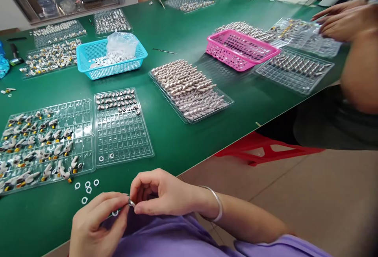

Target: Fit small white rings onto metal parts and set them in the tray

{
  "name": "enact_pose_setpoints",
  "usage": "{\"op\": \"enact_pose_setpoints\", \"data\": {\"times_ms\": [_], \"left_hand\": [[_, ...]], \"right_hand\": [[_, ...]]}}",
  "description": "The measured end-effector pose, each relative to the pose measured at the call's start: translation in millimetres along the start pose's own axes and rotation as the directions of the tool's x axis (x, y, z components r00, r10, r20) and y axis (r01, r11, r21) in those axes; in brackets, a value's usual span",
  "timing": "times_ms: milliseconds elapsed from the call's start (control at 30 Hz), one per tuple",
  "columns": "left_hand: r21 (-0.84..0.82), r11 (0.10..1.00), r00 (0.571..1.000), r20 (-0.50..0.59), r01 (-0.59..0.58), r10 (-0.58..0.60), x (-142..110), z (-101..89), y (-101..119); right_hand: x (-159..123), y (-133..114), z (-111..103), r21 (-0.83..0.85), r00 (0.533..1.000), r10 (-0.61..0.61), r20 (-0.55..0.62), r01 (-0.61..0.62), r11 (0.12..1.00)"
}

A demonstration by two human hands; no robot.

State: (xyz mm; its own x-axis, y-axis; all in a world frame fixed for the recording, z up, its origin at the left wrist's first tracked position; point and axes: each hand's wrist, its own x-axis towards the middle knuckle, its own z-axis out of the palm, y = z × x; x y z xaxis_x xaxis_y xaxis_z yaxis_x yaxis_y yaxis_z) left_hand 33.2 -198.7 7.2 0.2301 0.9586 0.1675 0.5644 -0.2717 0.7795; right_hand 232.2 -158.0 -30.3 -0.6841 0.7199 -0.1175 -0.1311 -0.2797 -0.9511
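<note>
In the head view, the left hand (96,221) and the right hand (163,194) meet at the table's near edge, both pinching a small silvery part (131,203) between thumb and fingertips. Its visible portion slants, long axis running from far left to near right; which end is its front cannot be told. White rings (84,200) lie left of it, a clear tray (125,139) beyond.

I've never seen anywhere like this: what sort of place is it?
Probably a small-parts assembly workshop: clear trays of little parts sit on a long green table, the left hand and right hand hold a small metallic piece, and other people's hands are at the same table.
</note>
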Motion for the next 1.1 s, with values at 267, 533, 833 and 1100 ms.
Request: {"op": "enact_pose_setpoints", "data": {"times_ms": [267, 533, 833, 1100], "left_hand": [[-0.027, 0.999, 0.999, -0.004, 0.034, -0.034, 4, 0.8, 4], [-0.071, 0.997, 1.000, 0.019, 0.026, -0.024, -2, -0.4, -3], [-0.565, 0.589, 0.796, 0.233, 0.578, -0.558, -2, 6.2, -4], [-0.485, 0.571, 0.739, 0.545, 0.663, -0.396, -8, 8.1, -4]], "right_hand": [[-6, 3, 11, -0.640, 0.774, -0.627, 0.091, 0.528, 0.559], [-9, 4, 14, -0.715, 0.719, -0.694, 0.034, 0.502, 0.486], [-9, 5, 18, -0.642, 0.692, -0.722, -0.015, 0.547, 0.537], [-8, 6, 17, -0.583, 0.726, -0.686, -0.057, 0.534, 0.613]]}}
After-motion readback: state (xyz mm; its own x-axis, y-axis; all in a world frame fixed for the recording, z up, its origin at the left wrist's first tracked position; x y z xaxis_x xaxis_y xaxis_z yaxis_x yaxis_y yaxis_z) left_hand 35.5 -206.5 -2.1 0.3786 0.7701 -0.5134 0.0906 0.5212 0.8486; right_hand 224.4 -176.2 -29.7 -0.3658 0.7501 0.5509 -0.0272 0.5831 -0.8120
